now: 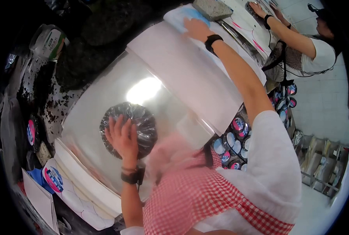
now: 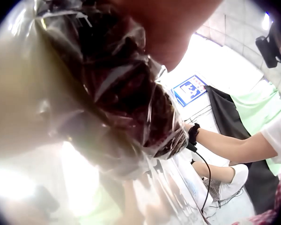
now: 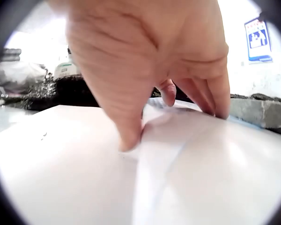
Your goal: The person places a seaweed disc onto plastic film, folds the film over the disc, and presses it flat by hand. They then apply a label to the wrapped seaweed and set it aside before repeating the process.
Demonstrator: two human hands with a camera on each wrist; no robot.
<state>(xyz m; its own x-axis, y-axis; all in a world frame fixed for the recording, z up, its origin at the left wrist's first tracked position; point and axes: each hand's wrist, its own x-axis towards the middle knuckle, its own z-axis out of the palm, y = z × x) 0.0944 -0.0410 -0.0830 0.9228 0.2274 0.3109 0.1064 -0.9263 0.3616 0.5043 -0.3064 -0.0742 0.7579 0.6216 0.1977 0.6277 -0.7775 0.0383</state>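
A dark round cake wrapped in crinkled clear plastic (image 1: 146, 129) lies on a glossy clear sheet (image 1: 100, 92). My left hand (image 1: 123, 138) rests on its top with the fingers spread. The left wrist view catches the plastic-covered edge close up, part of it behind the hand. Farther off, my right hand (image 1: 197, 29) touches a white and blue sheet (image 1: 178, 17) at the far end of a pale stack (image 1: 182, 70). In the right wrist view the thumb (image 3: 130, 138) meets the white surface on one side of a raised fold, and the fingertips come down on the other side.
A stone block (image 1: 212, 9) sits beyond my right hand. Another person (image 1: 299, 49) works at the upper right. Round packs with pink and blue labels (image 1: 239, 127) are heaped near my right arm. A clear tub (image 1: 51, 43) and large dark rounds (image 1: 108, 23) stand at the far left.
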